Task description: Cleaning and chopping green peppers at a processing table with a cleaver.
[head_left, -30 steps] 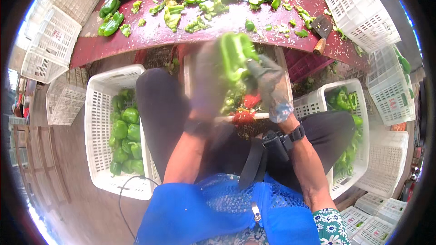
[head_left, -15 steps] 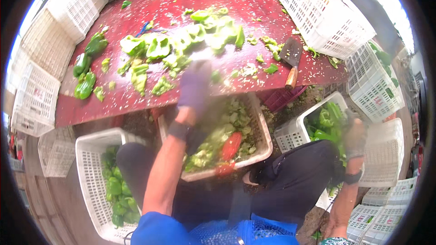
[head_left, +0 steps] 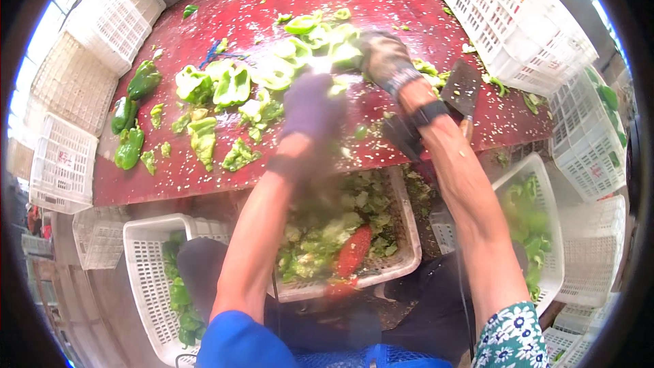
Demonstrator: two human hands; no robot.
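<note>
My left hand (head_left: 310, 105), in a purple glove, is over the near part of the red table (head_left: 293, 170); motion smears its fingers. Farther right, my right hand (head_left: 387, 61), in a grey-brown glove, reaches against the right end of a cluster of cut green pepper halves (head_left: 344, 53). Its fingers curve downward, but their tips are blurred and I cannot tell whether they grip a piece. More opened pepper halves (head_left: 231, 84) lie left of my left hand, with torn pepper cores (head_left: 202, 138) nearer the edge. Whole green peppers (head_left: 128, 148) sit at the table's left.
A wooden-handled cleaver (head_left: 462, 88) lies beside my right wrist. Under the table edge stands a tub (head_left: 411, 252) of pepper scraps with a red object (head_left: 354, 251). Pepper crates flank my knees, left (head_left: 139, 286) and right (head_left: 555, 259). White crates (head_left: 514, 24) border the table.
My right hand has moved from the crate at my right knee up to the pepper halves on the table. The left hand has shifted slightly right. The view has tilted a little.
</note>
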